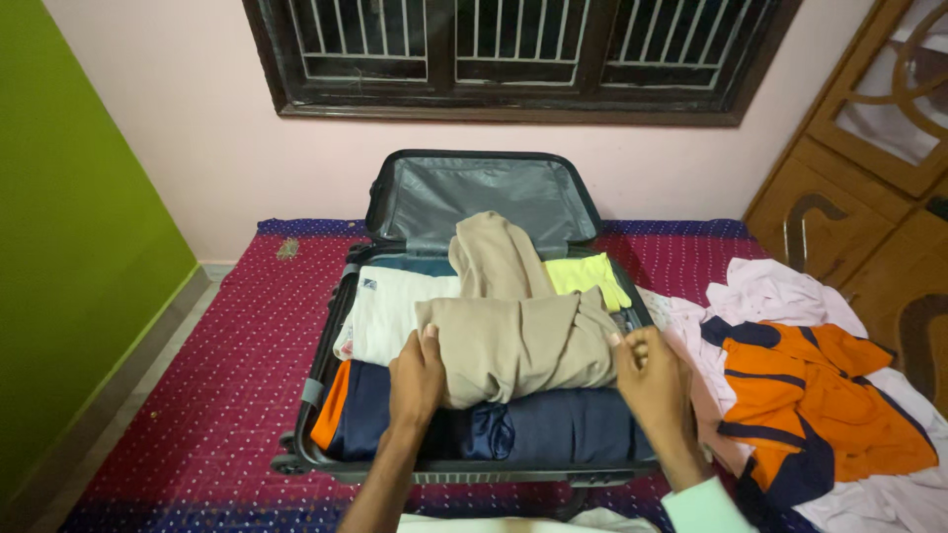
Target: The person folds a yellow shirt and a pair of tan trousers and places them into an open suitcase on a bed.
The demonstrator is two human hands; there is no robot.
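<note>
Pressing the folded beige cloth garment (pixel 518 341) mid-suitcase, left hand (pixel 415 380) lay flat and open; right hand (pixel 652 375) seemingly pinched its right edge. Best flattened evenly inside black hard-shell suitcase (pixel 326 355).

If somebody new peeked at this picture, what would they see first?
Right in the middle, an open black suitcase sits on a red dotted bedspread, packed full of folded clothes. The left hand and right hand press the two ends of a beige garment on top of the stack. Off to the right, a bright orange and navy shirt lies on a loose pile of pale clothes.
</note>
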